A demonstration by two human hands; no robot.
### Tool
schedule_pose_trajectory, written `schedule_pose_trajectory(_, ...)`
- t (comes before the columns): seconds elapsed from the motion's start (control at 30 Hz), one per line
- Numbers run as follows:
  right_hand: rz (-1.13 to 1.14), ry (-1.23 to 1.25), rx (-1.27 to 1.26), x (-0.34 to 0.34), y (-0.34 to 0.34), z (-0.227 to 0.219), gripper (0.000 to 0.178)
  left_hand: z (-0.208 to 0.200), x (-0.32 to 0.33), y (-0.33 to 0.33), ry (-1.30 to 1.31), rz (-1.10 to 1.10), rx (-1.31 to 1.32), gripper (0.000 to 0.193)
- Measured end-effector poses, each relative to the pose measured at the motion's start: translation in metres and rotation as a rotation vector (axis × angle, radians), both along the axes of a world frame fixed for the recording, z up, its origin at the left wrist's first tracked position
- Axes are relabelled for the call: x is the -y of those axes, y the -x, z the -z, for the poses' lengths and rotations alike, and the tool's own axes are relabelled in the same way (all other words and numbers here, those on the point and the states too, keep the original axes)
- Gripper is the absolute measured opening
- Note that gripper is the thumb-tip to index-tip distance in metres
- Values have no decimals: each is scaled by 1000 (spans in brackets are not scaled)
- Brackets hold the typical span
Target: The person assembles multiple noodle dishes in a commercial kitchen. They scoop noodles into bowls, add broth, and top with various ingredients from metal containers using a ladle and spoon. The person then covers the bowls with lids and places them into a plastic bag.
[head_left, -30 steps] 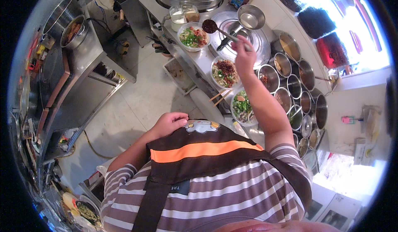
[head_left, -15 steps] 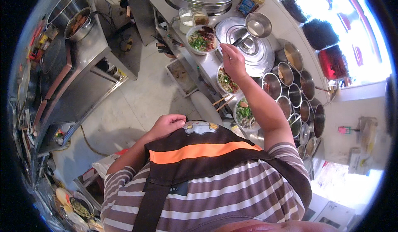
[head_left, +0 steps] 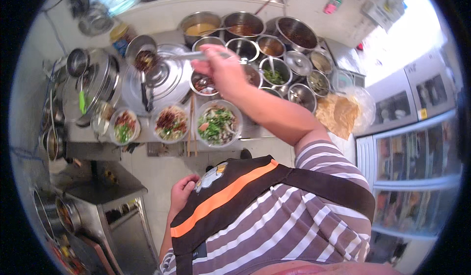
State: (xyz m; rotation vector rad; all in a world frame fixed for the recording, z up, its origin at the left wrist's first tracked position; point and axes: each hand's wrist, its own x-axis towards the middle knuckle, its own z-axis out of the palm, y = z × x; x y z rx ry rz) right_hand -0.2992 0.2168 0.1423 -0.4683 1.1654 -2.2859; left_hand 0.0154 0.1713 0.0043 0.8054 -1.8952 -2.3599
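Observation:
My right hand (head_left: 221,71) is closed on the handle of a metal spoon (head_left: 184,56), reaching out over the pots. The spoon's far end holds dark red-brown food and overlaps a black-handled metal pan (head_left: 135,46) resting on a large round lid (head_left: 171,91). Three clear bowls stand in a row on the counter's near edge: a left bowl (head_left: 125,126), a middle bowl (head_left: 170,123) with dark red topping, and a right bowl (head_left: 217,123) heaped with chopped greens. Chopsticks (head_left: 191,127) lie between the last two. Low by my apron, my left hand (head_left: 184,191) appears empty, fingers loosely bent.
Several steel pots, including a pot of yellow liquid (head_left: 200,28), crowd the counter at the right. A lidded pot (head_left: 81,96) with a green-handled utensil stands at left. A steel table (head_left: 98,186) is at lower left, a glass-door fridge (head_left: 417,152) at right.
The view has turned to the right. My right hand has moved from above the bowls to over the pots and now grips a spoon. Dark red topping now shows on the middle bowl.

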Motion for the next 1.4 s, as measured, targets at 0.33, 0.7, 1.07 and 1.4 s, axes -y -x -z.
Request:
schedule_pose_trajectory(0.33, 730, -538, -336, -228, 244, 21, 22, -13, -35, 79, 72, 190, 99, 31)
schedule_pose_trajectory(0.7, 621, -1430, -938, -212, 358, 110, 28, -26, -95, 93, 79, -47, 201, 31)
schedule_pose_trajectory(1.07, 310, -936, -350, -247, 372, 97, 23, -31, -115, 120, 86, -46, 205, 30)
schedule_pose_trajectory(1.4, 201, -1362, -925, -273, 410, 130, 25, -42, -116, 141, 316, 124, 240, 34)
